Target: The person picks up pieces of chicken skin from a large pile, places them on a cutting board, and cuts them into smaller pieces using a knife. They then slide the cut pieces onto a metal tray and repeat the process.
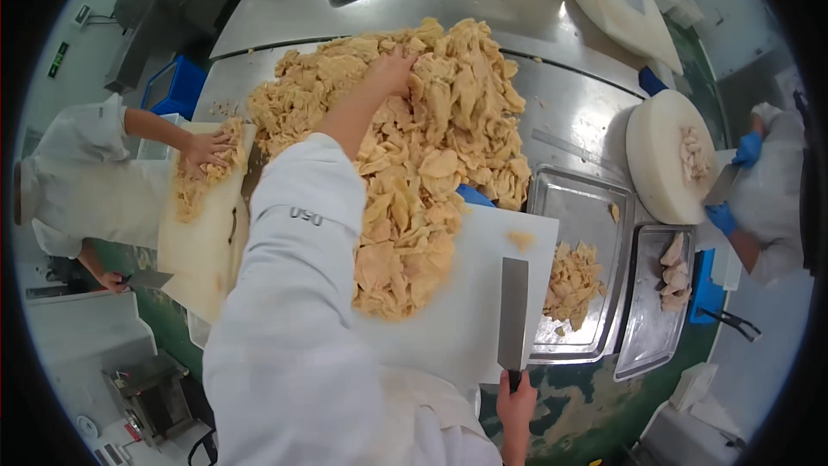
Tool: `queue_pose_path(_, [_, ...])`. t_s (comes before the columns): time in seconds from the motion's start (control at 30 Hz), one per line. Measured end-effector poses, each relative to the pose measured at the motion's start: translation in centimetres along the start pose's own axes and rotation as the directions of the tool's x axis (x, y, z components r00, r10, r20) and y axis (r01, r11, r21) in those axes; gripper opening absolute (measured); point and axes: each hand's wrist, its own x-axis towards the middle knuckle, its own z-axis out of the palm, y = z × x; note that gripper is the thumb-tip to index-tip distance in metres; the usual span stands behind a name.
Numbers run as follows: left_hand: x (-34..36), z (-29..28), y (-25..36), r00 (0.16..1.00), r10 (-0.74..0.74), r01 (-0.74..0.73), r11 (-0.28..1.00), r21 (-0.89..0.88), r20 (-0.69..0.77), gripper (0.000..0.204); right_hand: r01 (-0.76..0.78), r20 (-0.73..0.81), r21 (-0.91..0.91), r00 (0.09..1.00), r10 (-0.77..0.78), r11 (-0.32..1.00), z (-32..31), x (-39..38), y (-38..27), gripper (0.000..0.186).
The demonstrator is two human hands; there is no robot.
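The left hand point(397, 72) reaches onto the far part of a heap of pale yellow meat pieces point(423, 142), which spreads from the metal worktop point(578, 134) onto a white cutting board point(479, 272); whether its fingers grip any is unclear. The right hand point(516, 401) grasps a cleaver point(513, 311) by its handle, blade over the board's right side.

The cleaver blade point(513, 311) is smooth metal, the board point(470, 293) matt plastic, the sleeve point(297, 250) cloth.
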Motion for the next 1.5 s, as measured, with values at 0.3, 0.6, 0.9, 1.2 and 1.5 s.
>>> queue_pose_path(0.3, [-5.1, -1.7, 2.0, 0.819, 0.299, -0.379, 0.923, 0.07, 0.489, 0.102, 0.043, -0.044, 0.039, 0.998, -0.042, 0.998, -0.3, 0.0, 0.1, 0.03])
queue_pose_path(0.6, [7.5, -1.5, -0.6, 0.938, 0.278, -0.245, 0.954, -0.172, 0.207, 0.117, -0.014, -0.034, -0.034, 0.999, 0.012, 0.999, 0.6, 0.0, -1.4, 0.028])
queue_pose_path(0.9, [-5.3, -4.5, -2.0, 0.801, 0.438, -0.404, 0.899, -0.172, 0.408, 0.092, -0.043, -0.048, 0.033, 0.998, 0.044, 0.999, 0.3, 0.6, -1.6, 0.028])
queue_pose_path(1.2, [1.0, 3.2, -5.1, 0.885, 0.273, -0.394, 0.871, 0.293, 0.378, 0.085, -0.022, 0.003, 0.023, 1.0, 0.022, 0.999, 0.3, 1.1, -1.0, 0.03])
queue_pose_path(1.5, [-7.0, 5.4, -11.4, 0.984, -0.175, 0.17, 0.978, 0.117, 0.026, 0.094, 0.015, 0.025, 0.027, 1.0, -0.016, 1.0, 0.1, 1.3, -0.3, 0.025])
